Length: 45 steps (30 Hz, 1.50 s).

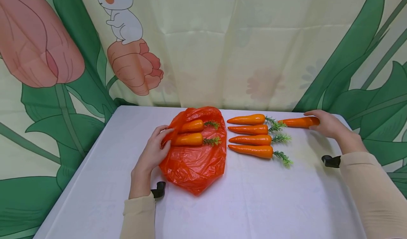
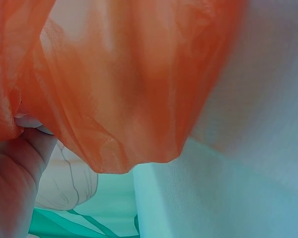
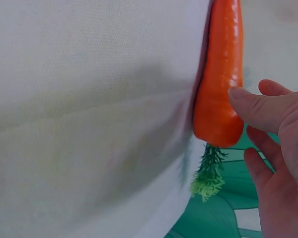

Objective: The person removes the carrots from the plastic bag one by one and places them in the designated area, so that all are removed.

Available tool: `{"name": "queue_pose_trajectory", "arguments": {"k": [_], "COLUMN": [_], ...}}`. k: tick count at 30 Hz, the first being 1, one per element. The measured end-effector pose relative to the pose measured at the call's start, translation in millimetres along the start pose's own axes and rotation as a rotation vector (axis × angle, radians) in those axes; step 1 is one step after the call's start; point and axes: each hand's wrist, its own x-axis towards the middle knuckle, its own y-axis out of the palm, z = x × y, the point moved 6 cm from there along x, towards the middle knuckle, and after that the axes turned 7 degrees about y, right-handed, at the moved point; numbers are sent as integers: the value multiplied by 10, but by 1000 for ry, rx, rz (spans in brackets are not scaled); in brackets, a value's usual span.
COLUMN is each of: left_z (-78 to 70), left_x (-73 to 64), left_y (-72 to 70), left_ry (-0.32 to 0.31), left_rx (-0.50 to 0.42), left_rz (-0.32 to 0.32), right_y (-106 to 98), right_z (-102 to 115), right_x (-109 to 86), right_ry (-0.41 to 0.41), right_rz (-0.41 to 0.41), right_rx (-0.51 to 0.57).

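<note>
On the left half of the table lies a red plastic bag (image 1: 194, 168). My left hand (image 1: 154, 149) grips the bag's left edge; in the left wrist view, film (image 2: 134, 89) fills most of the picture and partly hides the fingers. Two carrots with green tops, an upper one (image 1: 193, 126) and a lower one (image 1: 187, 139), lie at the bag, their narrow ends covered by red film. At the far right, my right hand (image 1: 329, 126) holds a carrot (image 3: 221, 94) by its thick end, thumb on its near side. Its leafy top shows in the right wrist view.
Several carrots (image 1: 251, 139) lie in a column right of the bag, tips pointing left. The right hand's carrot nearly meets their leaves. A white cloth covers the table (image 1: 254, 196); a printed curtain (image 1: 203, 55) hangs behind it.
</note>
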Motion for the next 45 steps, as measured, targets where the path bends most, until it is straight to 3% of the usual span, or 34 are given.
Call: {"name": "queue_pose_trajectory", "arguments": {"k": [45], "left_z": [4], "left_x": [-8], "left_y": [-9], "left_ry": [-10], "left_rx": [7], "left_rz": [3], "right_y": [97], "right_z": [-196], "right_x": [89], "right_ry": [67], "right_rz": [-6], "right_rx": [-1]}}
